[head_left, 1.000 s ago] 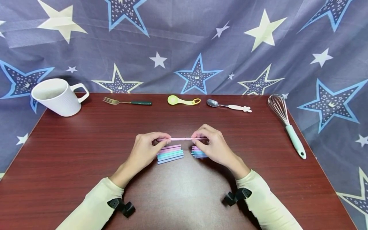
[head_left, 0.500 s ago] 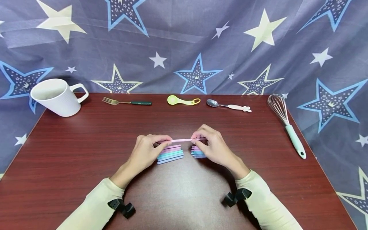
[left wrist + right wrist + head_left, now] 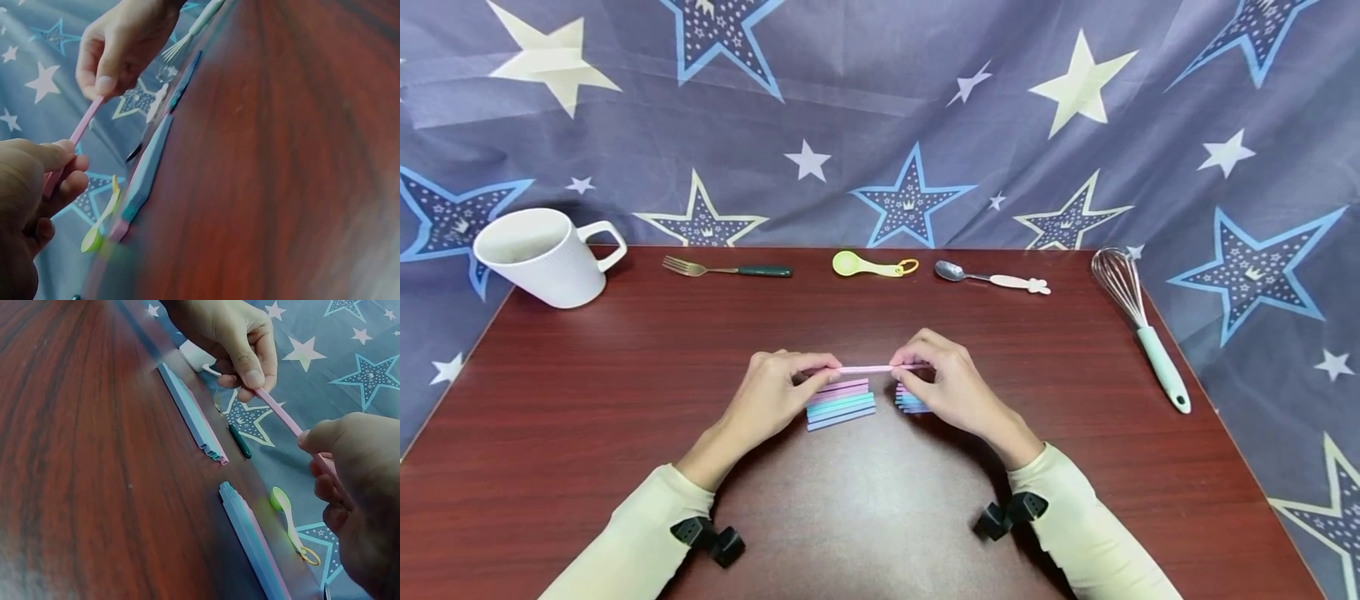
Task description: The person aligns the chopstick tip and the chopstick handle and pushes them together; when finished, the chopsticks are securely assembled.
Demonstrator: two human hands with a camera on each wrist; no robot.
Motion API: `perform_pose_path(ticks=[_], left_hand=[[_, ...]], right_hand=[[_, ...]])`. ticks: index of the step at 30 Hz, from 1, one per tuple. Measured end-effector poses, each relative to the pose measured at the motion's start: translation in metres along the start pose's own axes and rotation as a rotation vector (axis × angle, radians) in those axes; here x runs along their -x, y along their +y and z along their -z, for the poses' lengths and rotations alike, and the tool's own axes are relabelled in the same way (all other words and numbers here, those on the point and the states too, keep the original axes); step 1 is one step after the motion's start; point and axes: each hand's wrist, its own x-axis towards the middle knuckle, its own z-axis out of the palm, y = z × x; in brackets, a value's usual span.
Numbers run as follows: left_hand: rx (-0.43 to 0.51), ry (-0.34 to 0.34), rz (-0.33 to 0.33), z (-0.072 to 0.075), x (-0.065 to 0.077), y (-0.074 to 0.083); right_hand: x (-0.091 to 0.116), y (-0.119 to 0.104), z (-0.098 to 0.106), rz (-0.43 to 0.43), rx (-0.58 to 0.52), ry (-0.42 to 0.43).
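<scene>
A slim pink stick (image 3: 865,369) is stretched level between both hands above the table. My left hand (image 3: 775,387) pinches its left part between thumb and fingers, and my right hand (image 3: 951,383) pinches the right part the same way. In the right wrist view the stick (image 3: 281,414) runs straight from one hand to the other. Just below it on the table lies a row of pink, teal and blue sticks (image 3: 841,405). A second row of similar sticks (image 3: 910,400) lies partly hidden under my right hand.
Along the back of the table (image 3: 880,517) sit a white mug (image 3: 542,258), a fork (image 3: 726,268) with a green handle, a yellow-green measuring spoon (image 3: 872,265) and a spoon (image 3: 992,277) with a white handle. A whisk (image 3: 1142,333) lies at the right edge. Behind hangs a star-patterned cloth (image 3: 880,75).
Both hands keep their pinch on the pink stick and have barely moved. The whole head view has shifted slightly.
</scene>
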Motion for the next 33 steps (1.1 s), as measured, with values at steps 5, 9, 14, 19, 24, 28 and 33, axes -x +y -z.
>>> perform_pose_path(ticks=[5,9,14,19,24,28,33], left_hand=[[-0.051,0.027,0.062,0.016,0.001,-0.018],[-0.082,0.061,0.117,0.033,0.000,-0.042],[-0.112,0.132,0.166,0.048,-0.002,-0.070],[-0.130,0.160,0.221,0.052,-0.005,-0.093],[-0.164,0.154,0.296,0.056,-0.006,-0.115],[-0.172,0.159,0.346,0.059,-0.004,-0.128],[-0.160,0.164,0.351,0.060,-0.006,-0.137]], right_hand=[[0.005,0.010,0.009,-0.064,0.036,0.041],[0.013,0.021,0.019,-0.139,0.047,0.043],[0.022,0.030,0.020,-0.181,0.048,-0.043],[0.028,0.033,0.018,-0.183,0.076,-0.111],[0.031,0.034,0.015,-0.196,0.098,-0.133],[0.032,0.035,0.013,-0.180,0.124,-0.145],[0.033,0.035,0.012,-0.159,0.127,-0.130]])
